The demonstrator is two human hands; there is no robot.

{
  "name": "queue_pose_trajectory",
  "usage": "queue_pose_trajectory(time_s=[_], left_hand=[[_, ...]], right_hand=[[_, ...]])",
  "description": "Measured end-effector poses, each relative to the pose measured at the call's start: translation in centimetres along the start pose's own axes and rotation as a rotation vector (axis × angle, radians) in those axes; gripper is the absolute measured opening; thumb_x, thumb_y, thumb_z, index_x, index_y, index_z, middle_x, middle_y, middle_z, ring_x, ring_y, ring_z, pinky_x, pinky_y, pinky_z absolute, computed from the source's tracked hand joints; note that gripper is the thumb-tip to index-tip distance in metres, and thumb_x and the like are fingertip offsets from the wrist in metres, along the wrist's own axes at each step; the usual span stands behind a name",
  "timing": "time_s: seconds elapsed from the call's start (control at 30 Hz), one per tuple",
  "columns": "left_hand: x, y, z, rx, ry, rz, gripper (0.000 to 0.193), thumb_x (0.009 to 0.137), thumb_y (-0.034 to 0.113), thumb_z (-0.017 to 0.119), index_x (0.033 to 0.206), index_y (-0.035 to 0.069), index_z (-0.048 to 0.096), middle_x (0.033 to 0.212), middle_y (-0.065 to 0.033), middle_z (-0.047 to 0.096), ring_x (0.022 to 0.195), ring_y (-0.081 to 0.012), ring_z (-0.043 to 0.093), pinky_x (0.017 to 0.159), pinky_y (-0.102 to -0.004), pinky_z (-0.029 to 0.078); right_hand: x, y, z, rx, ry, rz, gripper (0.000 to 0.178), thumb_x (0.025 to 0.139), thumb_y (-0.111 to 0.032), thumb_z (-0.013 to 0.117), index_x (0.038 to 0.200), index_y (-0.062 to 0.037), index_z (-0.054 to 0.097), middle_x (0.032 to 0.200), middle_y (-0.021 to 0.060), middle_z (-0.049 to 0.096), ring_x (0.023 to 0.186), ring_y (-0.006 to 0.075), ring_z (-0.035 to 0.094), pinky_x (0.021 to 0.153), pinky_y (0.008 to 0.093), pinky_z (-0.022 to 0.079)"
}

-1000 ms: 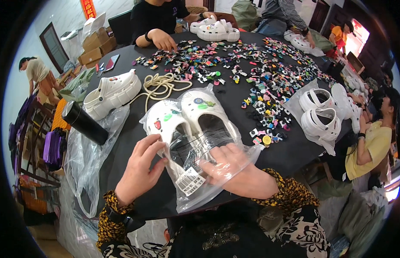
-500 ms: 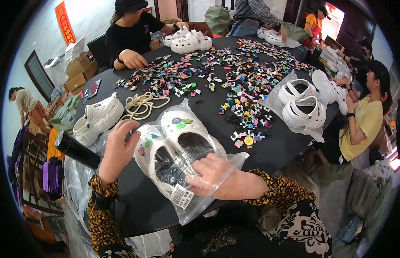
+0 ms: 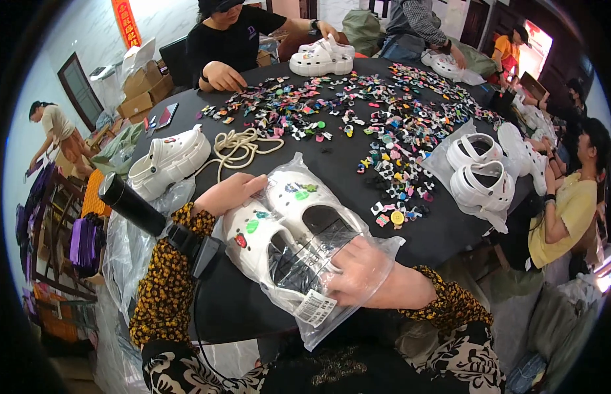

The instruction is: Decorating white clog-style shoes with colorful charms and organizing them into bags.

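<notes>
A pair of white clogs (image 3: 245, 230) with colourful charms on the toes lies before me in a clear plastic bag (image 3: 318, 336). The bag carries a barcode label (image 3: 315, 308). My right hand (image 3: 358, 272) reaches inside the bag, its fingers curled at the heel end of the clogs; the fingertips are partly hidden. My left hand (image 3: 232, 192) lies with stretched fingers along the toe side of the bag, touching the plastic. Beyond it, a coil of cream cord (image 3: 243, 150) rests on the black table (image 3: 240, 315). A single white clog (image 3: 171, 161) stands at the left.
Many loose charms (image 3: 397, 151) spread across the table's middle. A black cylinder (image 3: 131, 205) leans beside my left wrist. More white clogs (image 3: 482, 187) lie on plastic at right. Across the table, a person's hand (image 3: 223, 77) touches the charms. A person in yellow (image 3: 568, 203) sits at right.
My left hand has come down from above the bag onto its toe side, fingers now stretched out. My right hand stays inside the bag. The whole view has shifted slightly.
</notes>
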State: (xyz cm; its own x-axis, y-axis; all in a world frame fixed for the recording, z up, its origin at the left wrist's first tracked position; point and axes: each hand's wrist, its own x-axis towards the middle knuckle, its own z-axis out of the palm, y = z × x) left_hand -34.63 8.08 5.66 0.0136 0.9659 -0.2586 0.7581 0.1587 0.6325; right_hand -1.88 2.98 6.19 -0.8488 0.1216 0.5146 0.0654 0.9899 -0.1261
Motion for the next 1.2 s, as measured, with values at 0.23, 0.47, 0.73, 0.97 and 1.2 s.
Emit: queue_pose_trajectory(time_s=[0.23, 0.47, 0.73, 0.97, 1.2], left_hand=[[0.4, -1.0, 0.5, -0.366, -0.14, -0.141, 0.055, 0.101, 0.047, 0.048, 0.103, -0.004, 0.068, 0.087, -0.005, 0.067, 0.075, -0.0107, 0.06, 0.068, -0.0269, 0.049], [0.4, -1.8, 1.5, -0.508, -0.176, -0.132, 0.054, 0.102, 0.048, 0.045, 0.084, 0.001, 0.064, 0.071, 0.0012, 0.054, 0.059, -0.0044, 0.045, 0.05, -0.0243, 0.036], [-0.8, 0.5, 4.9, -0.636, 0.029, -0.12, 0.039, 0.099, 0.034, 0.054, 0.081, -0.001, 0.061, 0.062, 0.0022, 0.05, 0.047, -0.0064, 0.04, 0.04, -0.026, 0.03], [-1.6, 1.9, 3.5, -0.435, 0.354, 0.014, 0.027, 0.094, 0.021, 0.057, 0.092, -0.004, 0.066, 0.07, 0.0022, 0.057, 0.058, -0.0052, 0.047, 0.051, -0.0251, 0.038], [-1.0, 1.0, 1.4, -0.355, 0.489, 0.122, 0.03, 0.094, 0.022, 0.057, 0.086, -0.006, 0.064, 0.063, -0.0002, 0.054, 0.056, -0.0088, 0.046, 0.052, -0.0285, 0.04]], right_hand=[[-0.8, 1.1, 1.5, -0.006, 0.184, 0.002, 0.025, 0.07, -0.031, 0.071, 0.071, -0.0098, 0.059, 0.071, 0.0067, 0.054, 0.07, 0.0284, 0.059, 0.069, 0.0422, 0.046], [-1.8, 2.9, 0.2, 0.061, 0.3, -0.048, 0.046, 0.088, -0.044, 0.061, 0.065, -0.0041, 0.054, 0.07, 0.0113, 0.057, 0.07, 0.035, 0.061, 0.069, 0.0469, 0.048], [-2.1, 2.7, -3.2, 0.056, 0.304, -0.155, 0.048, 0.086, -0.043, 0.064, 0.063, -0.004, 0.05, 0.064, 0.0095, 0.052, 0.061, 0.0328, 0.057, 0.06, 0.0442, 0.046], [-2.8, 2.2, -4.1, -0.017, 0.21, -0.196, 0.041, 0.083, -0.042, 0.066, 0.065, -0.0087, 0.05, 0.062, 0.0049, 0.049, 0.056, 0.0253, 0.052, 0.056, 0.0386, 0.041], [-3.6, 2.4, -2.9, -0.087, 0.214, -0.201, 0.039, 0.076, -0.039, 0.069, 0.061, -0.012, 0.046, 0.06, 0.0014, 0.043, 0.05, 0.0205, 0.045, 0.05, 0.0347, 0.033]])
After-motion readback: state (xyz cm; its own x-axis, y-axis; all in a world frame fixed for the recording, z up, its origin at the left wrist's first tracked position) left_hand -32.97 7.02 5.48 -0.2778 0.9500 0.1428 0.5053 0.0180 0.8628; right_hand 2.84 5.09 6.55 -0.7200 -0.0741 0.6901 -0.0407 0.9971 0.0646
